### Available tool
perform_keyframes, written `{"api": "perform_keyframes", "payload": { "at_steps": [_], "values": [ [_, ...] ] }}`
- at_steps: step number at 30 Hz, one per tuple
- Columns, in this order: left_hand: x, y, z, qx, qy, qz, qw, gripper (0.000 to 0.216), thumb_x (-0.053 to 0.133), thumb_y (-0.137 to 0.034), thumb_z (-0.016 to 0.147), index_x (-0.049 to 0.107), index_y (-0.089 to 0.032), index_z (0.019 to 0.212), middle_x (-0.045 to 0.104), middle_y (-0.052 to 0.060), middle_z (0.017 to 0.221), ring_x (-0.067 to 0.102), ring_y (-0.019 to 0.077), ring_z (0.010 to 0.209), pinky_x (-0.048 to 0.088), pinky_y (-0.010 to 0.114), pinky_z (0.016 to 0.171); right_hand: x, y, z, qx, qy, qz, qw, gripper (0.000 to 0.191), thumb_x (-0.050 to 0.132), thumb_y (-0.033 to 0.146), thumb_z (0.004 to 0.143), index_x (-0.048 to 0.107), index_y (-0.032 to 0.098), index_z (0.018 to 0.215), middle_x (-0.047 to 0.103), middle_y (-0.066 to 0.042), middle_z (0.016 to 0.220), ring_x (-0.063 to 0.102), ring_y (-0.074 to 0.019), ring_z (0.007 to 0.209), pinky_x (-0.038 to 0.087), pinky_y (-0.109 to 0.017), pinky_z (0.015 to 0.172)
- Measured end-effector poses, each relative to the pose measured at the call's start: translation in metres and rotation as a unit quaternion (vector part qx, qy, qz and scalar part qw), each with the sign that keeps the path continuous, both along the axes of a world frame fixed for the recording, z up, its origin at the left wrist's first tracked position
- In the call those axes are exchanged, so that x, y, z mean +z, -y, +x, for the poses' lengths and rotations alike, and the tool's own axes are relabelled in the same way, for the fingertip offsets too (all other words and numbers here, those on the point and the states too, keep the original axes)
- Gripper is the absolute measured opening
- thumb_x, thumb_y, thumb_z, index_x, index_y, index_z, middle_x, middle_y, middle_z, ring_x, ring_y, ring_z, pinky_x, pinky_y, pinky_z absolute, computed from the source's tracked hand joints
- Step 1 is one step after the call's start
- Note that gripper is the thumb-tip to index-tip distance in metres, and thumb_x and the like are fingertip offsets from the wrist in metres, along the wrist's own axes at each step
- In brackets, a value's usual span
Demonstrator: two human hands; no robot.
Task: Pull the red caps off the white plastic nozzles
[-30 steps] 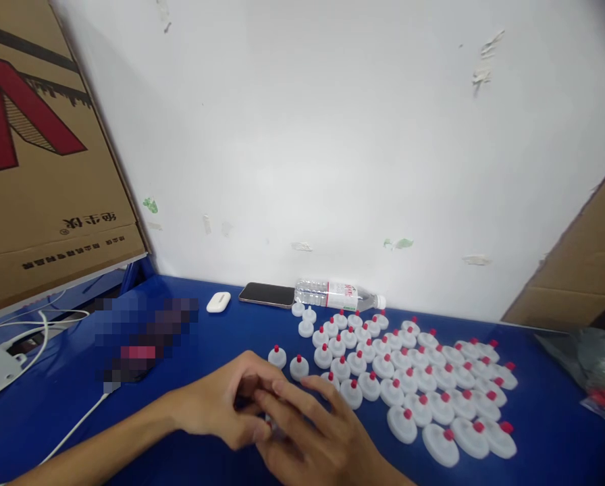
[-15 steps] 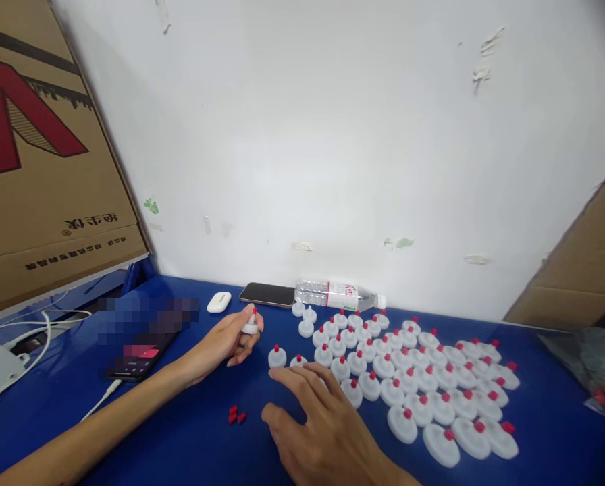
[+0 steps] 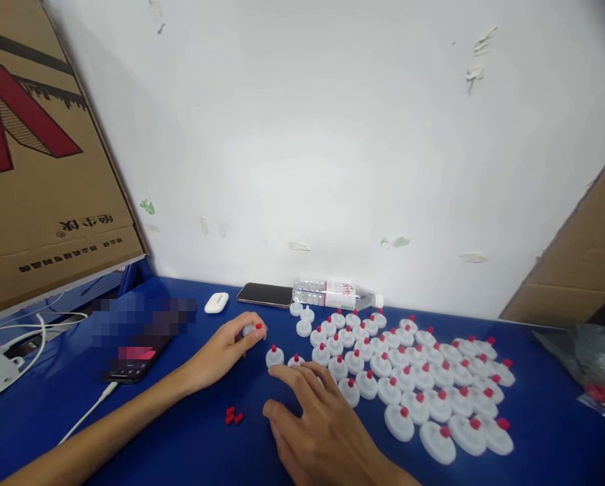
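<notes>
My left hand (image 3: 219, 351) is closed around a round white plastic lid (image 3: 248, 329) with a small red tip, held above the table. Its fingers partly hide the lid. My right hand (image 3: 323, 422) hangs low over the table with fingers curved and apart, and nothing shows in them. Just beyond its fingertips stands a red-tipped white lid (image 3: 275, 358); another is partly covered by the hand. Several small red caps (image 3: 230, 412) lie between my forearms. To the right spread many white lids with red tips (image 3: 381, 365).
At the back are a few white lids without red tips (image 3: 304, 328), a clear bottle (image 3: 312, 292) on its side, a phone (image 3: 265, 294) and a white earbud case (image 3: 216, 302). Another phone (image 3: 130, 364) with a cable lies left. A plastic bag (image 3: 603, 388) is far right.
My left hand has turned, so the lid in it now tilts with its red tip toward me. The fingers have closed further around it. My right hand is nearly still.
</notes>
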State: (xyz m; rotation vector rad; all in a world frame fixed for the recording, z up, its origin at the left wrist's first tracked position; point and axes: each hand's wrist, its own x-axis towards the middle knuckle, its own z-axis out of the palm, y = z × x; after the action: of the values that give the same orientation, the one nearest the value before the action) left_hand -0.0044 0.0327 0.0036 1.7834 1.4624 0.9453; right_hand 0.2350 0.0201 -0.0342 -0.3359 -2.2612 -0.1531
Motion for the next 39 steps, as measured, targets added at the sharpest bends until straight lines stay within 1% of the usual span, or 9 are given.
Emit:
{"api": "perform_keyframes", "payload": {
  "at_steps": [2,4,12,16,19,24,31,36,39],
  "values": [
    [0.0,-0.001,-0.002,0.005,-0.037,0.031,0.999,0.041,0.054,-0.057,0.1,0.072,-0.021,0.096,0.062,0.007,0.115,0.056,0.0237,0.103,0.046,0.032,0.086,-0.001,0.0,0.001,0.001,0.006,-0.007,1.0,0.015,0.059,0.014,0.09,0.065,0.019,0.103,0.063,-0.013,0.128,0.06,-0.0234,0.115,0.046,-0.042,0.106],
    [0.0,-0.001,-0.003,0.024,-0.069,0.051,0.996,0.038,0.054,-0.054,0.099,0.077,-0.023,0.102,0.06,0.007,0.115,0.055,0.0259,0.108,0.043,0.035,0.091,-0.001,0.0,0.001,0.005,0.012,-0.011,1.0,0.014,0.059,0.014,0.09,0.064,0.019,0.102,0.063,-0.012,0.129,0.06,-0.0236,0.115,0.044,-0.042,0.107],
    [0.001,-0.001,-0.002,0.053,-0.117,0.05,0.99,0.022,0.074,-0.042,0.086,0.082,-0.023,0.088,0.072,0.005,0.101,0.061,0.0253,0.095,0.042,0.036,0.087,0.002,-0.002,-0.002,0.011,-0.009,0.003,1.0,0.013,0.059,0.013,0.09,0.065,0.018,0.099,0.065,-0.011,0.121,0.062,-0.0219,0.107,0.045,-0.04,0.105],
    [-0.002,0.0,0.003,0.039,-0.102,0.014,0.994,0.025,0.074,-0.043,0.087,0.081,-0.022,0.099,0.074,0.003,0.088,0.058,0.0193,0.073,0.042,0.031,0.069,0.001,-0.002,-0.003,0.006,-0.001,0.007,1.0,0.012,0.059,0.014,0.091,0.066,0.019,0.099,0.066,-0.011,0.121,0.063,-0.022,0.106,0.047,-0.041,0.104],
    [-0.004,0.004,0.01,0.002,-0.072,-0.022,0.997,0.031,0.069,-0.044,0.092,0.079,-0.021,0.111,0.074,0.002,0.08,0.061,0.0183,0.068,0.045,0.029,0.064,-0.001,-0.002,-0.002,0.002,0.007,-0.001,1.0,0.011,0.06,0.014,0.09,0.066,0.019,0.098,0.067,-0.01,0.121,0.063,-0.0225,0.107,0.048,-0.041,0.104],
    [0.001,0.011,0.016,-0.067,-0.001,-0.036,0.997,0.036,0.054,-0.039,0.099,0.07,-0.022,0.126,0.076,0.007,0.121,0.072,0.0207,0.093,0.057,0.031,0.083,-0.003,-0.003,-0.001,0.013,0.046,0.002,0.999,0.01,0.061,0.019,0.092,0.067,0.02,0.101,0.067,-0.009,0.129,0.06,-0.0218,0.12,0.043,-0.039,0.111],
    [0.001,0.009,0.008,-0.015,-0.063,0.045,0.997,0.03,0.049,-0.04,0.104,0.072,-0.023,0.111,0.073,0.006,0.111,0.065,0.0252,0.105,0.048,0.04,0.097,0.0,-0.001,0.003,-0.005,0.129,-0.04,0.991,0.022,0.053,0.037,0.105,0.066,0.024,0.116,0.056,-0.009,0.15,0.044,-0.0237,0.145,0.025,-0.044,0.125],
    [-0.011,0.0,0.011,-0.012,-0.104,0.079,0.991,0.034,0.041,-0.039,0.107,0.068,-0.024,0.121,0.069,0.006,0.12,0.061,0.0253,0.113,0.042,0.04,0.104,-0.001,0.0,0.003,-0.043,0.152,-0.109,0.981,0.029,0.048,0.037,0.106,0.062,0.023,0.127,0.056,-0.012,0.15,0.039,-0.0272,0.15,0.02,-0.049,0.127],
    [-0.014,-0.011,0.018,-0.011,-0.116,0.086,0.989,0.036,0.039,-0.039,0.108,0.059,-0.023,0.133,0.068,0.004,0.106,0.064,0.0223,0.1,0.046,0.035,0.094,-0.004,0.0,0.001,-0.061,0.149,-0.114,0.98,0.032,0.049,0.037,0.105,0.061,0.021,0.13,0.058,-0.013,0.147,0.037,-0.029,0.15,0.018,-0.05,0.127]
  ]
}}
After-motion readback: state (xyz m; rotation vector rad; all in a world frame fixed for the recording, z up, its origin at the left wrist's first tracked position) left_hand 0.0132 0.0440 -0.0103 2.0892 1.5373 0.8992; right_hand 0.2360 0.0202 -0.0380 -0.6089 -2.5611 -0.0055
